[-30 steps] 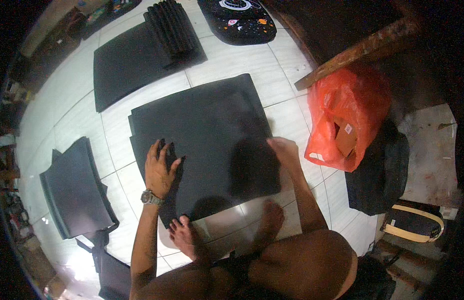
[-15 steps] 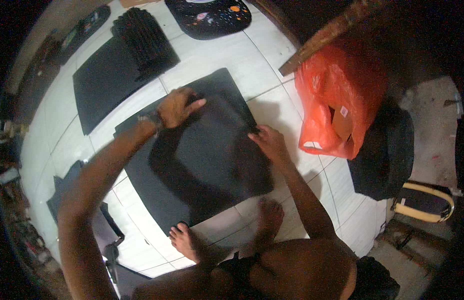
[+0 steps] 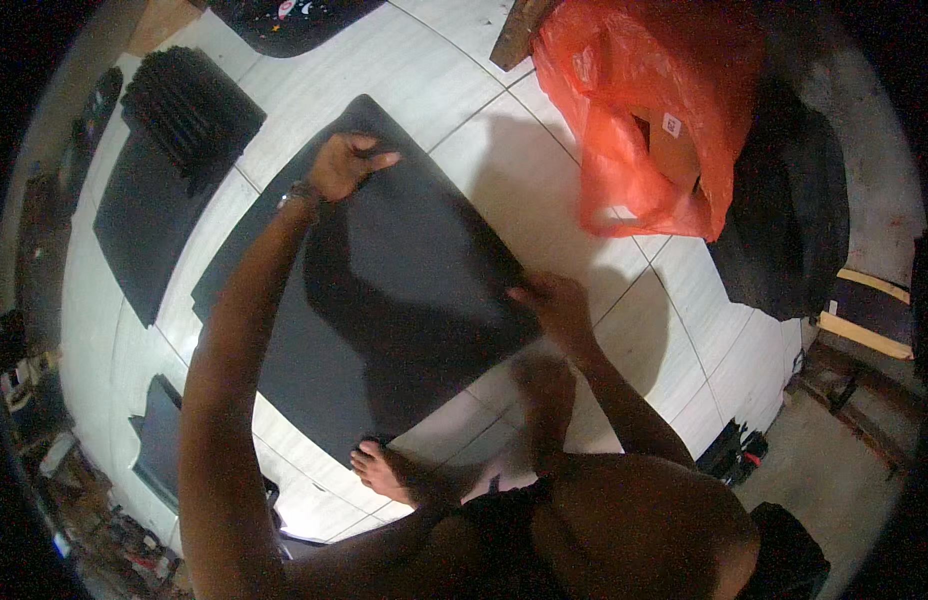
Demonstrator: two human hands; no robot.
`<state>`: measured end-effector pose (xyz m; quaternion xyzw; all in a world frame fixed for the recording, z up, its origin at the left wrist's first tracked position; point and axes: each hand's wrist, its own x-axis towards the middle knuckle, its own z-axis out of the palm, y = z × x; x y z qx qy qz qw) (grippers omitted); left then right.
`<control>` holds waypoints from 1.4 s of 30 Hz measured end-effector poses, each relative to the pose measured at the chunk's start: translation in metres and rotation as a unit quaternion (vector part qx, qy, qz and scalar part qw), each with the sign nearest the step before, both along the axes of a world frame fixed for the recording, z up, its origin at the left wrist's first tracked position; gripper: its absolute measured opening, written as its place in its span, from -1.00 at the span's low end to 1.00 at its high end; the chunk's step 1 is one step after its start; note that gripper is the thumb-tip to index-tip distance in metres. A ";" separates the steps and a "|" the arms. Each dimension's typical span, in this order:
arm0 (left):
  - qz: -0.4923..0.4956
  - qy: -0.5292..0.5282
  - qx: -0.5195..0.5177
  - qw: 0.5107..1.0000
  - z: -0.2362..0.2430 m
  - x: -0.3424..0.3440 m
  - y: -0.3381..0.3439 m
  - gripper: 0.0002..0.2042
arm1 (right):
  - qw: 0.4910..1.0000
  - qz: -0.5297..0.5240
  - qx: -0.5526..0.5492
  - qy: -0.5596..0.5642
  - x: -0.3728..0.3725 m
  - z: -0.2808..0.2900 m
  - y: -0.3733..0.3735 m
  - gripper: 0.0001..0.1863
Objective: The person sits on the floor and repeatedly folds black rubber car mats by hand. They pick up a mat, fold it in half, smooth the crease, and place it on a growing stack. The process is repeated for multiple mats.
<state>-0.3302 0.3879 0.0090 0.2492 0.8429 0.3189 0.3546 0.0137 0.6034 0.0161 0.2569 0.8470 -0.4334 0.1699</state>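
A large, flat black sheet [image 3: 414, 240] lies before me on the white tiled floor, with shadows of my arms across it. My left hand [image 3: 346, 168] rests at its far left edge, near the far corner. The thumb of that hand stretches away from the half-bent fingers, and nothing shows between them. At the right edge my right hand [image 3: 554, 305] holds the sheet, thumb on top and fingers partly hidden. My left foot [image 3: 382, 470] touches the sheet's near corner.
At the far left, a ribbed black stack [image 3: 189, 110] lies on another black sheet [image 3: 144, 220]. A red plastic bag [image 3: 674, 90] with a brown box inside stands at the far right, beside a black item [image 3: 784, 220]. A dark patterned mat [image 3: 294, 25] lies at the far edge.
The view has turned and shifted, so the bag and the far stack sit farther left. My left hand is closer to the sheet's far corner. My right hand stays on the right edge.
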 end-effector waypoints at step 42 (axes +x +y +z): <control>-0.088 -0.021 0.007 0.996 -0.015 -0.051 0.011 -0.51 | 0.992 0.093 0.043 -0.069 0.037 -0.007 0.027 -0.65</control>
